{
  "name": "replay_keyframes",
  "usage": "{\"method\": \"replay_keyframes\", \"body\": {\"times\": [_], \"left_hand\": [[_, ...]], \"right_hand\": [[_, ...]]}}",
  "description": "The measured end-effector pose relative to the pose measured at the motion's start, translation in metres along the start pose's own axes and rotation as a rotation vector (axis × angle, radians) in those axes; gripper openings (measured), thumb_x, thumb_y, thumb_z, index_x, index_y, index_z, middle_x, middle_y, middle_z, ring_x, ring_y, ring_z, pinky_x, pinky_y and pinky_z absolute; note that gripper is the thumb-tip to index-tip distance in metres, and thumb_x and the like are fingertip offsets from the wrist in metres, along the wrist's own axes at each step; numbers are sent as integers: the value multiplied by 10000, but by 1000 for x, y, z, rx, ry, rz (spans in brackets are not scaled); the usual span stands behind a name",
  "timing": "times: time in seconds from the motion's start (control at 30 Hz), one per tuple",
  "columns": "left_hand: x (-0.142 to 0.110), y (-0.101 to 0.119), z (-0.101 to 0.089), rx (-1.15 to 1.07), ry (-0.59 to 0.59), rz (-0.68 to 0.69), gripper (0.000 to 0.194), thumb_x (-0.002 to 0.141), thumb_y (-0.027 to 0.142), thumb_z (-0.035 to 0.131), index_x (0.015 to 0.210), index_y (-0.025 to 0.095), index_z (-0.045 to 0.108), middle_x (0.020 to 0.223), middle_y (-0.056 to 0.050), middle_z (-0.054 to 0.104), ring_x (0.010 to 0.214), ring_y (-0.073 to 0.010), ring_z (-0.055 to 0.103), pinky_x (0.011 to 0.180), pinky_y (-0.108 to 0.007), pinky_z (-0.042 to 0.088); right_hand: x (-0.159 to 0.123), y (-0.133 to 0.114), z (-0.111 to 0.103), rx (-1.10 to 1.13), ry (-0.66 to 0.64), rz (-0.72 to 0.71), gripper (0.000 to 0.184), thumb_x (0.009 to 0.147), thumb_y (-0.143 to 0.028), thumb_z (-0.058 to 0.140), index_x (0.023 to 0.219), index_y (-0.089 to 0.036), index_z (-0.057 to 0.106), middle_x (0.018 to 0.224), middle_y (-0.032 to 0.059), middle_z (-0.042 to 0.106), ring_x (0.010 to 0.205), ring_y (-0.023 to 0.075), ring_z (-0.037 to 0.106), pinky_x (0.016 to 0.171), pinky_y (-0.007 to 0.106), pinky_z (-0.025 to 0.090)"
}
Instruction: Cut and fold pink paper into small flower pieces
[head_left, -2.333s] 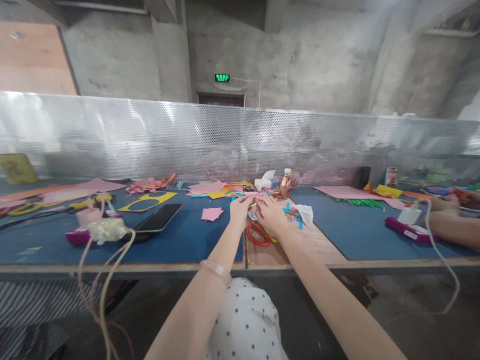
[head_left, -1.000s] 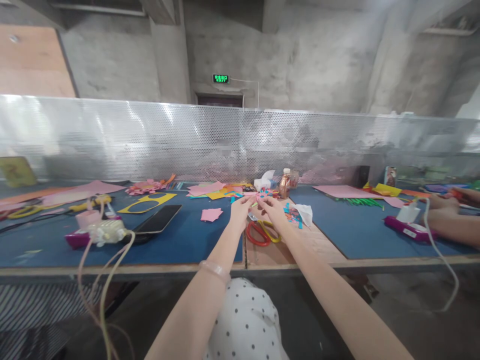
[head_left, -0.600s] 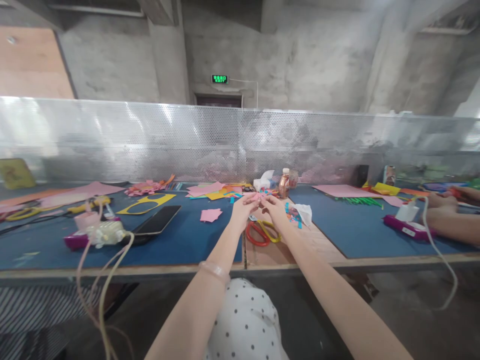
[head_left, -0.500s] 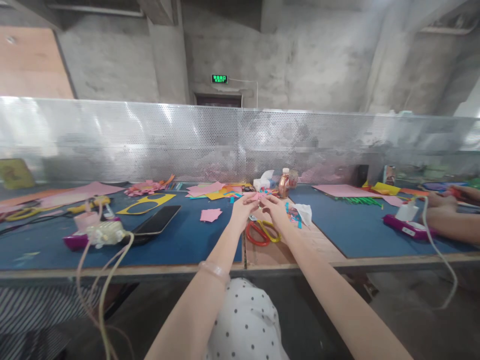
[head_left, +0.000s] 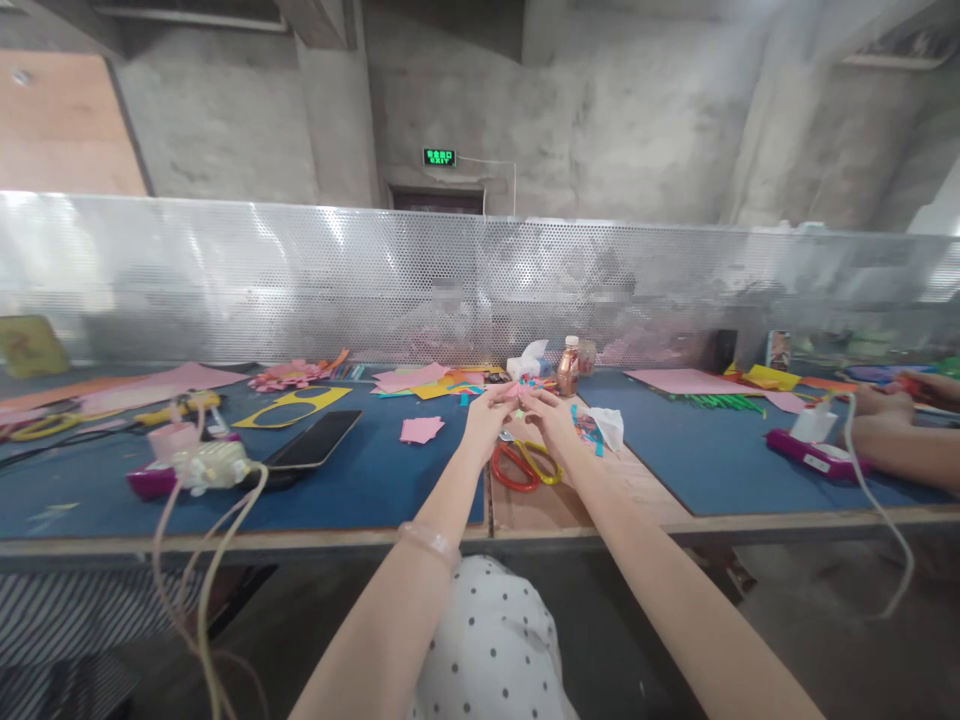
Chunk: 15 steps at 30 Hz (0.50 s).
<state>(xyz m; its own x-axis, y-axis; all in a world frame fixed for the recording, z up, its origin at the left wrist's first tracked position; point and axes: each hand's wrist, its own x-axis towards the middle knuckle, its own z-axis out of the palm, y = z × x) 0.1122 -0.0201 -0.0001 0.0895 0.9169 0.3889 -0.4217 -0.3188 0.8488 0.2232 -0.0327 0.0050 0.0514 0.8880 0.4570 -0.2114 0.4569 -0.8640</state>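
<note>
My left hand and my right hand meet above the middle of the table, fingertips pinched together. Between them is a small pink paper piece, mostly hidden by the fingers. Just below the hands lie scissors with one red and one yellow handle loop, their blades partly covered by my hands. Blue and other coloured paper scraps lie right of my right hand, beside a crumpled white tissue. A pink paper scrap rests on the blue mat left of my left hand.
A phone and a purple glue-gun-like device with cords are at left, near cut yellow paper. A copper-coloured bottle stands behind my hands. At right, another person's hands work beside a purple device.
</note>
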Motion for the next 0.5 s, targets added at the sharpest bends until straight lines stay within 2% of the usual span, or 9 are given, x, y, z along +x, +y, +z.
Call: {"method": "replay_keyframes", "body": {"times": [0.5], "left_hand": [[-4,4,2,-14,-15,9,431,560,277,699,975,178,641,822,-46,629,671,-100,538,597,-205,393]], "right_hand": [[1,0,0,-32,35,21,281,584,-389,667,764,-174,678,779,36,639,619,106,530,520,216,387]]}}
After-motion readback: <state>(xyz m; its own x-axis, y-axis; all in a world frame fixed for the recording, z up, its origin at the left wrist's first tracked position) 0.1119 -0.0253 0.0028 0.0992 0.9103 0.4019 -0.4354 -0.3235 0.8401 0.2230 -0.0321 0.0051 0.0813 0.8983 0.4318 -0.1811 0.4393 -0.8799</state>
